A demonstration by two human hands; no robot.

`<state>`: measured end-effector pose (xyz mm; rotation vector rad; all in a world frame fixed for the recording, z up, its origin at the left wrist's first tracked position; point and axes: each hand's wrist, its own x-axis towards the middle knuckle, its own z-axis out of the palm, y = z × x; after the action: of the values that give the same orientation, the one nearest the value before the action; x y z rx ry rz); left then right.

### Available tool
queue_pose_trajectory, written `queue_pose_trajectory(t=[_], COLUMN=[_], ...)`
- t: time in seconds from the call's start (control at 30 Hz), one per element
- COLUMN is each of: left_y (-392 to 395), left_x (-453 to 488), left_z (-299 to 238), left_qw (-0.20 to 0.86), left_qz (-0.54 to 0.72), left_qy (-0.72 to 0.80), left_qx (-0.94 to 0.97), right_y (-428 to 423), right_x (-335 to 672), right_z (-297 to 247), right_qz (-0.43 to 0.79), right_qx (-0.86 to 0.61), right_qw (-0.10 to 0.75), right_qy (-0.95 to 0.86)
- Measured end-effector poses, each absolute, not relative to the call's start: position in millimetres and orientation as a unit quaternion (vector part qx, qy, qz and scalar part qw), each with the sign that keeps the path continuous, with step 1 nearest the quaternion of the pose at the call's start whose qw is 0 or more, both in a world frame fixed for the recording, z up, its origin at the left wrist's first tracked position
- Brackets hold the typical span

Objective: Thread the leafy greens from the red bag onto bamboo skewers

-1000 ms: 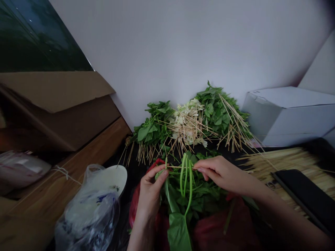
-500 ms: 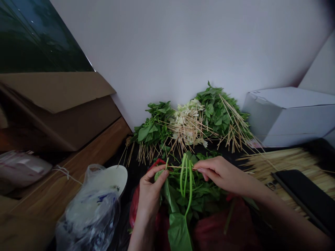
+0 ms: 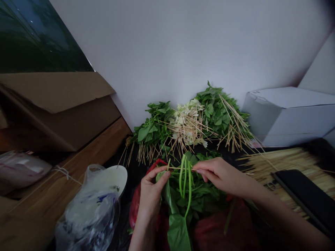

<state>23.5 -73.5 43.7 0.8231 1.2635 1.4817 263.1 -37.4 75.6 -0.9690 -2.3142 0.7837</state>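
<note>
A thin bamboo skewer [image 3: 176,168] runs level between my two hands. My right hand [image 3: 216,172] pinches its right part, beside several green stems [image 3: 185,176] that hang on it in loops. At the other end my left hand [image 3: 154,184] pinches a leafy green [image 3: 169,195], its stem at the skewer's tip; whether the tip passes through that stem I cannot tell. A broad leaf [image 3: 179,232] dangles below. Under both hands lies a heap of loose leafy greens [image 3: 206,195] in a red plastic bag [image 3: 225,226].
Skewered greens [image 3: 153,125] and pale cabbage-like pieces [image 3: 190,113] are piled against the wall. Bare skewers [image 3: 290,167] lie at right under a black phone-like object [image 3: 307,198], near a white box [image 3: 290,115]. At left are a bowl [image 3: 121,176], a clear bag [image 3: 87,216] and a cardboard box [image 3: 57,115].
Both hands stay almost in place, with only a slight shift of my left hand to the right along the skewer. The hanging stems sway a little.
</note>
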Motion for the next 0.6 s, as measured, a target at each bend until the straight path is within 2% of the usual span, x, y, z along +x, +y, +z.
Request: queue_pose_trajectory(t=[0.23, 0.43, 0.6], left_y=[-73.0, -76.8, -86.7], left_x=[23.3, 28.6, 30.8], left_z=[39.5, 41.3, 53.2], left_qw=[0.553, 0.535, 0.555], left_qz=[0.6, 0.565, 0.535], left_qy=[0.489, 0.502, 0.428], left_qx=[0.309, 0.378, 0.473], right_y=[-40.3, -42.3, -36.6], right_x=[255.7, 248.1, 255.8], right_z=[73.0, 70.8, 69.1], right_qz=[0.286, 0.314, 0.323], right_qx=[-0.345, -0.328, -0.318], right_qw=[0.267, 0.275, 0.307], right_qy=[-0.853, -0.848, -0.837])
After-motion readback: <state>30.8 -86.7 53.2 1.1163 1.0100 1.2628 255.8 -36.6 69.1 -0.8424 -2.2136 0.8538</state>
